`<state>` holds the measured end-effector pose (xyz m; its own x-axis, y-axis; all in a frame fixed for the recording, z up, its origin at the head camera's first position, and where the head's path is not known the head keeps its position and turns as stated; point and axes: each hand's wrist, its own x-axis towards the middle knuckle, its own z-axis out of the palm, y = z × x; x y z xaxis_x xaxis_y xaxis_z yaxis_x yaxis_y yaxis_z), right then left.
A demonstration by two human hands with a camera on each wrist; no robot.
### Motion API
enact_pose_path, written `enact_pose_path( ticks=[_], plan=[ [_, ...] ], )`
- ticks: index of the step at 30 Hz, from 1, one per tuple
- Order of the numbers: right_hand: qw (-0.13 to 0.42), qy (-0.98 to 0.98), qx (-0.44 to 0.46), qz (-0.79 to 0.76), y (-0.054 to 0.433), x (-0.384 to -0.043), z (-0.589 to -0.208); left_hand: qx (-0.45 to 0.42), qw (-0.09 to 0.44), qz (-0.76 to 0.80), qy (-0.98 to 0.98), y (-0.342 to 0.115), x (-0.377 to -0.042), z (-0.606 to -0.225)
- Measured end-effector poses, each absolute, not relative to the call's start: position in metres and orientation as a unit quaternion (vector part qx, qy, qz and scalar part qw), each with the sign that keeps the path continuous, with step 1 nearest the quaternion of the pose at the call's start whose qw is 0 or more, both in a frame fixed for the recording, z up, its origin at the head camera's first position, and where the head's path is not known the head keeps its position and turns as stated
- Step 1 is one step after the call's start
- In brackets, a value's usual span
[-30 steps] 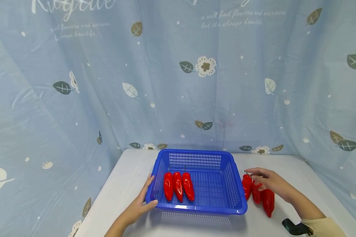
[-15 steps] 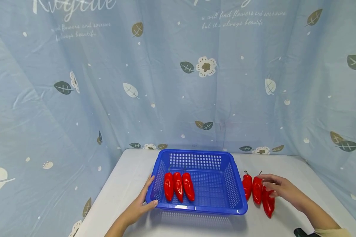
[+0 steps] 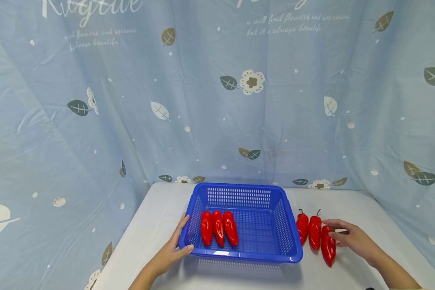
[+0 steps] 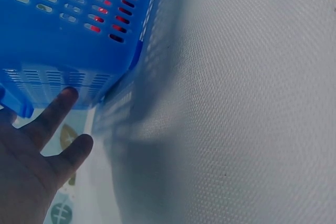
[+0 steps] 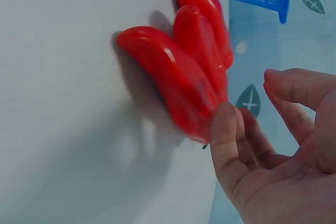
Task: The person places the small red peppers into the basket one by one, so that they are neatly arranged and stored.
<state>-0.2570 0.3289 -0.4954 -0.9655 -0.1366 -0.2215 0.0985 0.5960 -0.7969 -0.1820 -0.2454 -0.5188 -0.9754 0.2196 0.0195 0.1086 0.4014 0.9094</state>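
Note:
A blue plastic basket (image 3: pixel 244 256) stands on the white table with three red peppers (image 3: pixel 218 228) side by side in its left half. My left hand (image 3: pixel 169 250) rests on its near left corner, thumb at the front rim and straight fingers along the outer side wall; the left wrist view shows these fingers spread. Right of the basket lie three more red peppers, a left one (image 3: pixel 302 227), a middle one (image 3: pixel 315 233) and a right one (image 3: pixel 328 246). My right hand (image 3: pixel 349 238) holds nothing, its loosely bent fingertips at the top of the right pepper.
The white table (image 3: pixel 166 197) carries the basket and peppers. Behind and at the sides hangs a light blue curtain (image 3: pixel 203 133) printed with leaves and flowers. A small dark object (image 3: pixel 369 288) shows at the bottom edge, by the right forearm.
My right hand has moved right and toward me, from over the left and middle peppers to the right one. The middle pepper is now fully uncovered. The left hand and basket stay put.

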Motion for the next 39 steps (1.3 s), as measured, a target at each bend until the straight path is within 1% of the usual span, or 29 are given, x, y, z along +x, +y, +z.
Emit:
enact_pose_path(
  ticks=[7, 18, 28, 39],
  plan=[
    [0.132, 0.896, 0.006, -0.424, 0.334, -0.259, -0.508, 0.105, 0.051, 0.541, 0.833, -0.244, -0.182, -0.517],
    [0.138, 0.900, 0.039, -0.412, 0.326, -0.256, -0.524, 0.093, 0.053, 0.539, 0.835, -0.244, -0.182, -0.518],
    [0.136, 0.905, 0.069, -0.397, 0.336, -0.254, -0.523, 0.102, 0.049, 0.539, 0.835, -0.244, -0.181, -0.517],
    [0.127, 0.907, 0.075, -0.395, 0.343, -0.253, -0.525, 0.105, 0.051, 0.543, 0.831, -0.246, -0.181, -0.518]
  ],
)
